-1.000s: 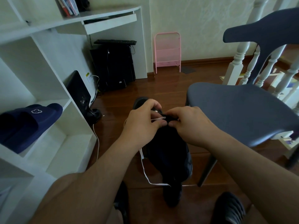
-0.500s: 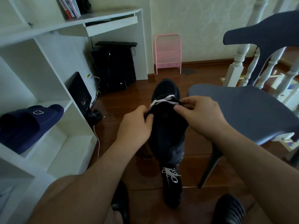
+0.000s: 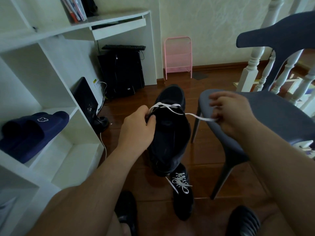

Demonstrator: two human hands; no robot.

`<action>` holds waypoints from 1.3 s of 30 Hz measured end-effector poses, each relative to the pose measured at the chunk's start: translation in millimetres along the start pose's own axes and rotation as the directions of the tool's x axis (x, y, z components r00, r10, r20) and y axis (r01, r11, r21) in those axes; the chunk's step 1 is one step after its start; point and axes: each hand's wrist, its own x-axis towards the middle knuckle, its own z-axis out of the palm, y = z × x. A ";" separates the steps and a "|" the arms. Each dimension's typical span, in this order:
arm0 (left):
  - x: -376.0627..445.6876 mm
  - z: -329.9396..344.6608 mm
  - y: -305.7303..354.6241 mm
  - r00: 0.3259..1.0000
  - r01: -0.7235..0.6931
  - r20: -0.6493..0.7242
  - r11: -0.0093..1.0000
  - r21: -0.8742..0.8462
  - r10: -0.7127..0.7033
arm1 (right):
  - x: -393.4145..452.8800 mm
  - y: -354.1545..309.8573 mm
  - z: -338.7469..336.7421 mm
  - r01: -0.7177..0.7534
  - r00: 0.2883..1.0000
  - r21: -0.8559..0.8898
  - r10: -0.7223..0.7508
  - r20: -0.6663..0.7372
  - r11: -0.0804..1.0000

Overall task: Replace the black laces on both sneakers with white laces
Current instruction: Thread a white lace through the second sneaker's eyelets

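While the left hand (image 3: 136,128) is gripping the black sneaker (image 3: 170,133) by its upper edge at frame center, the right hand (image 3: 233,114) is pinching the white lace (image 3: 196,116) and pulling it taut to the right. Lace looks flat, limp and light, probably slippery: pinch near the tip. Shoe looks soft, so hold beside the eyelets. Second sneaker (image 3: 183,193), already laced white, is lying on the floor below.
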 end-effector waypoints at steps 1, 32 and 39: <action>0.0 0.6 0.1 1.000 -0.007 -0.004 1.000 -0.017 0.007 | -2.5 5.3 5.7 0.115 0.991 -0.246 -0.094 0.096 0.963; -2.4 7.5 1.9 0.998 -0.038 -0.057 0.999 -0.005 0.038 | -3.9 24.1 11.2 0.512 0.856 -0.700 -0.224 0.466 0.499; 1.8 -0.8 -4.9 0.992 -0.050 -0.118 0.998 -0.025 0.047 | 15.5 41.3 -7.3 0.281 0.929 -0.957 0.229 0.290 0.074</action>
